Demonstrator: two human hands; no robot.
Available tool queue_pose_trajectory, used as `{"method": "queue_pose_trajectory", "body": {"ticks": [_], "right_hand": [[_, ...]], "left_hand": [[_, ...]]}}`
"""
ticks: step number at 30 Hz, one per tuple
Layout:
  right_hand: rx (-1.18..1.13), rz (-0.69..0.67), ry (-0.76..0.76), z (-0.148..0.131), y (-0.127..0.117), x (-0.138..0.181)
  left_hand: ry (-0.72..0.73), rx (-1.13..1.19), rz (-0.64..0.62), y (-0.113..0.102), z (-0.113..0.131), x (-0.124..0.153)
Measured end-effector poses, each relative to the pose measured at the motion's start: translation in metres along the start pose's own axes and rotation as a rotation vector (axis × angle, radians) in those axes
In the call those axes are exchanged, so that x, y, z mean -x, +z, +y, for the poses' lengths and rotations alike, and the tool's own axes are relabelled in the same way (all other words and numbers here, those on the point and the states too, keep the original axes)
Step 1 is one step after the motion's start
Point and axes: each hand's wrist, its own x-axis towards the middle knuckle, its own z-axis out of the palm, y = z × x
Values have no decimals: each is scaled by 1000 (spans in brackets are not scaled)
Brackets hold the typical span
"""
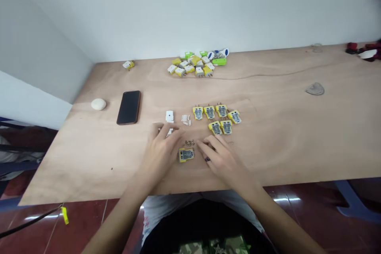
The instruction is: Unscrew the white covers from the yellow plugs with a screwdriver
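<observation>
Between my hands an opened yellow-and-white plug half [186, 154] lies flat, its grey inside facing up. Just above it is a small pile of brass-coloured screws or pins [189, 143]. My right hand [216, 154] is at the pile's right side, thumb and fingertips drawn together; anything between them is too small to make out. Over some white plug covers [170, 131] on the left, my left hand [162, 145] rests with bent fingers apart, partly hiding them. Another white cover [169, 115] lies beyond it, near small white flat pieces [186, 118].
Several opened plug halves [221, 110] sit in two rows right of centre. A heap of plugs [193, 64] lies by the wall. The phone [129, 107] and a white egg-shaped object [98, 104] are at left; a clear flat piece [314, 89] is at right.
</observation>
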Motion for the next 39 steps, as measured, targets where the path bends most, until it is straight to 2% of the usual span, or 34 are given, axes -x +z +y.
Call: {"method": "queue_pose_trajectory", "body": {"ticks": [3, 6, 12, 21, 24, 26, 29, 32, 39], "right_hand": [[23, 4, 7, 0, 4, -3], [25, -11, 5, 1, 5, -5], [-12, -38, 11, 3, 6, -3], [-74, 4, 74, 4, 11, 1], [-95, 65, 50, 3, 9, 2], [-101, 128, 41, 2, 6, 1], [-167, 216, 76, -1, 0, -1], [-274, 302, 135, -3, -8, -5], [-389, 363, 138, -5, -18, -10]], "left_hand": [[21, -130, -131, 7, -12, -26], [16, -158, -172, 14, -16, -37], [40, -112, -118, 18, -16, -33], [-18, -120, -181, 19, -12, -30], [-29, 26, -144, 16, -7, -28], [-52, 152, -70, 14, -2, -24], [-147, 308, 53, 11, 12, -15], [-234, 423, 120, 9, 28, -3], [-209, 548, 120, 8, 48, 7]]}}
